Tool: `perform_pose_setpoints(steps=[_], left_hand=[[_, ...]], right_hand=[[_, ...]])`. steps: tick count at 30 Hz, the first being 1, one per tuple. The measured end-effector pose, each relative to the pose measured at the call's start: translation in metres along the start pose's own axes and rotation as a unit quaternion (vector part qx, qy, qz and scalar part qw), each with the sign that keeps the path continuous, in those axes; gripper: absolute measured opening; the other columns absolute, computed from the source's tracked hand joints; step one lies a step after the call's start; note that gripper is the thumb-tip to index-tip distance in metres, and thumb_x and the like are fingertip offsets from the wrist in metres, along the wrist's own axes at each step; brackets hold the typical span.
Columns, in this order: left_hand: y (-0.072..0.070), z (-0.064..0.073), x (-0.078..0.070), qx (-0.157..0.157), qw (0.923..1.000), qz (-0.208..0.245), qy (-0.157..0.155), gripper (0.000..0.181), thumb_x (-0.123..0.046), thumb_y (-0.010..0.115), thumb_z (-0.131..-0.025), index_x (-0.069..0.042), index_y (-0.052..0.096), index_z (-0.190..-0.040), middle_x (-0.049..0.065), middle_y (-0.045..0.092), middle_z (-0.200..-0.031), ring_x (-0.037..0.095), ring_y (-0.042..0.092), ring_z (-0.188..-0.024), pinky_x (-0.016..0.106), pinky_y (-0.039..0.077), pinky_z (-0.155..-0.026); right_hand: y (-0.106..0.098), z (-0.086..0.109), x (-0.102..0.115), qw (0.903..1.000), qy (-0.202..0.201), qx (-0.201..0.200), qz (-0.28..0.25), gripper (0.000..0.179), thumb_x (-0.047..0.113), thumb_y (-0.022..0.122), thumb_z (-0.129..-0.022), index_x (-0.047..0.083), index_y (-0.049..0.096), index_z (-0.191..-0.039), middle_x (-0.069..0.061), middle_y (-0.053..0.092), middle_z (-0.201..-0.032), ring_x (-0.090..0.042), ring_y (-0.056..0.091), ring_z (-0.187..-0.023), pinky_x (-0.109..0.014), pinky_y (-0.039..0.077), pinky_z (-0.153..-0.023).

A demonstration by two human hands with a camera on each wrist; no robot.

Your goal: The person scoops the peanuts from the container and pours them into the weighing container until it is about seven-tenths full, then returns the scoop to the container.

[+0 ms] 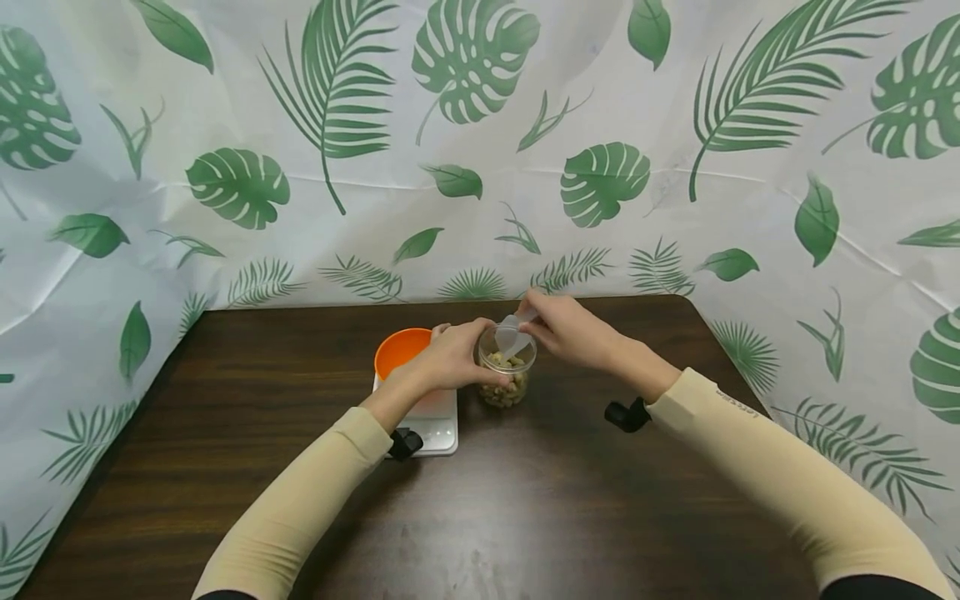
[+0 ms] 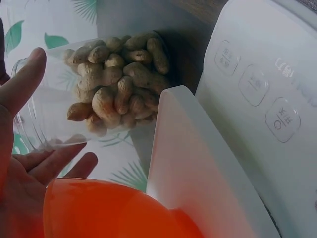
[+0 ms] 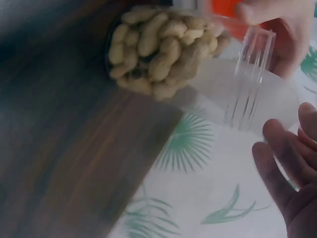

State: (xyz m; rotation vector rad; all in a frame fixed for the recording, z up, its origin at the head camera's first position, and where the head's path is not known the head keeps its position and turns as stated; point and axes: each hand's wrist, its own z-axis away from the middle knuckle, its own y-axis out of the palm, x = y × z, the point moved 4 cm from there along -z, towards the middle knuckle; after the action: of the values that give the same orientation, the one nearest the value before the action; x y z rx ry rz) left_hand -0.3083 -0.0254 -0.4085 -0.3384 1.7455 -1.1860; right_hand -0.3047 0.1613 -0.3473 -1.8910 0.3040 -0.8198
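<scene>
A clear plastic jar (image 1: 491, 342) stands on the table, its lower part filled with unshelled peanuts (image 2: 119, 82). My left hand (image 1: 452, 358) holds the jar near its rim, thumb on one side and fingers on the other. With my right hand (image 1: 566, 329) I pinch the handle of a translucent white scoop (image 1: 512, 340), which slants down through the jar's mouth. In the right wrist view the scoop (image 3: 280, 99) reaches in toward the peanuts; how much it carries cannot be made out.
Left of the jar, an orange bowl (image 1: 397, 352) sits on a white kitchen scale (image 1: 437, 435), partly behind my left hand and forearm. The dark wooden table (image 1: 480, 517) ends at a leaf-patterned backdrop (image 1: 495, 225).
</scene>
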Motion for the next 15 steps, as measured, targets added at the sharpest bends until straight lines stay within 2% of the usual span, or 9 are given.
perform_pose_setpoints(steps=[6,11,15], left_hand=[[0.000,-0.001,-0.001,-0.002,1.0000,0.000,0.003,0.084,-0.051,0.087,-0.080,-0.010,0.052,-0.144,0.003,0.068,-0.124,0.019,0.062,-0.111,0.055,0.027,-0.106],[-0.001,0.000,-0.002,-0.007,1.0000,0.006,0.005,0.083,-0.050,0.088,-0.079,-0.011,0.052,-0.143,0.001,0.068,-0.125,0.019,0.061,-0.111,0.054,0.027,-0.104],[0.000,0.000,-0.002,-0.005,1.0000,0.002,0.003,0.083,-0.050,0.087,-0.079,-0.011,0.052,-0.143,0.001,0.067,-0.125,0.018,0.061,-0.111,0.054,0.028,-0.104]], right_hand=[[0.001,0.007,-0.010,0.9979,-0.004,-0.031,-0.057,0.014,0.007,0.065,-0.101,0.001,0.061,-0.114,-0.013,0.071,-0.109,-0.024,0.074,-0.092,-0.036,0.060,-0.072],[0.001,0.007,-0.014,0.9969,0.005,-0.036,-0.070,0.014,0.009,0.064,-0.103,0.001,0.061,-0.114,-0.012,0.071,-0.107,-0.022,0.073,-0.089,-0.034,0.059,-0.070],[0.002,0.011,-0.017,0.9957,0.021,-0.043,-0.079,0.013,0.010,0.065,-0.102,0.003,0.062,-0.113,-0.008,0.071,-0.101,-0.017,0.070,-0.078,-0.033,0.056,-0.064]])
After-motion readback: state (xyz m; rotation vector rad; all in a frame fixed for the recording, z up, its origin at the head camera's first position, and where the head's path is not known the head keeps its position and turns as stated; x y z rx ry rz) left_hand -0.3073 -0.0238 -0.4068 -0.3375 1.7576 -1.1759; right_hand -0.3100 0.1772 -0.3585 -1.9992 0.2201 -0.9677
